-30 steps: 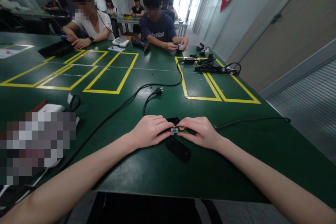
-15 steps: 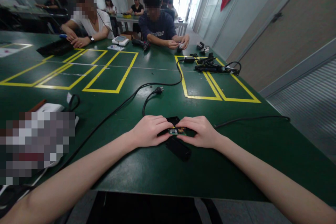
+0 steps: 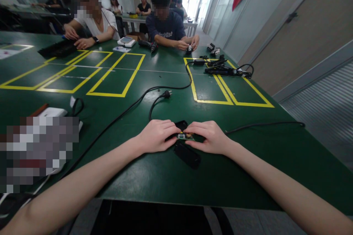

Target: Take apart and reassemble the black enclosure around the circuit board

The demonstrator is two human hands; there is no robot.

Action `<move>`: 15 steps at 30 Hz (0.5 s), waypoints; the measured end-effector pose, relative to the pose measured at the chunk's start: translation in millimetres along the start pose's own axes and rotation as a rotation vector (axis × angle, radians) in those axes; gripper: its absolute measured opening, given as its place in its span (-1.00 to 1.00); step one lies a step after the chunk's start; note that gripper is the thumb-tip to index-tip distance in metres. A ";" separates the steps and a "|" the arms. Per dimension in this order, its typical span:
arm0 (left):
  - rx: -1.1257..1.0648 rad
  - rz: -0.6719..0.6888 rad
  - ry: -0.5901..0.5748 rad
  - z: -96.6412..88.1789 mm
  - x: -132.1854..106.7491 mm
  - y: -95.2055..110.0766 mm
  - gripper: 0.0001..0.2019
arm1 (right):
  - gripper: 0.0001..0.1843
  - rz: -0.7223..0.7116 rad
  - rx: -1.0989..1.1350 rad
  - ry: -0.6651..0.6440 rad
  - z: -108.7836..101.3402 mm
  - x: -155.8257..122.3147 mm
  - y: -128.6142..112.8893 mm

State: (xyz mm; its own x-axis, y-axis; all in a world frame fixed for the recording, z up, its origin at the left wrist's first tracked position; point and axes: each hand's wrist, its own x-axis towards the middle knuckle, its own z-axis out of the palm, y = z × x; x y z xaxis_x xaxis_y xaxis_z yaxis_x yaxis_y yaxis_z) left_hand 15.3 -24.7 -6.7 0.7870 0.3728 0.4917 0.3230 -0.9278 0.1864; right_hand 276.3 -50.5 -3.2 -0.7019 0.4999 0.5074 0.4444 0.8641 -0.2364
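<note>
Between my two hands is a small green circuit board [image 3: 185, 136] with several components on it. My left hand [image 3: 160, 136] is closed on its left end, thumb below and fingers above. At the right end, my right hand [image 3: 209, 136] pinches the board the same way. Just beyond it shows a black plastic casing half [image 3: 181, 125], partly covered by my fingers. A second black casing half [image 3: 187, 155] lies on the green table on the near side of the board.
A black cord with a plug [image 3: 166, 94] runs behind my left hand, and another cable [image 3: 264, 125] lies right. Black adapters and cords [image 3: 220, 69] are bundled at the far right. Two people work across the table [image 3: 132, 183], near a power drill [image 3: 149, 46].
My left hand and the board shift very slightly. The far casing half looks tilted a little differently. Across the table, the person at left has moved their hands apart.
</note>
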 end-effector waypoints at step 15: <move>0.142 0.006 -0.011 0.0 1.3 -10.0 -0.81 | -0.52 -0.184 -0.052 0.010 -12.5 4.3 -11.0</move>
State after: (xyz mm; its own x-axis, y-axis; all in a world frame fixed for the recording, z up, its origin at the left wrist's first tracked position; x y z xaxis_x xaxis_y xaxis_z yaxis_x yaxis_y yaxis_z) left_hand 13.1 -14.9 -7.9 0.7945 0.3679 0.4831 0.3885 -0.9194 0.0612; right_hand 275.4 -58.6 12.0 -0.7684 0.3324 0.5468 0.3370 0.9366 -0.0958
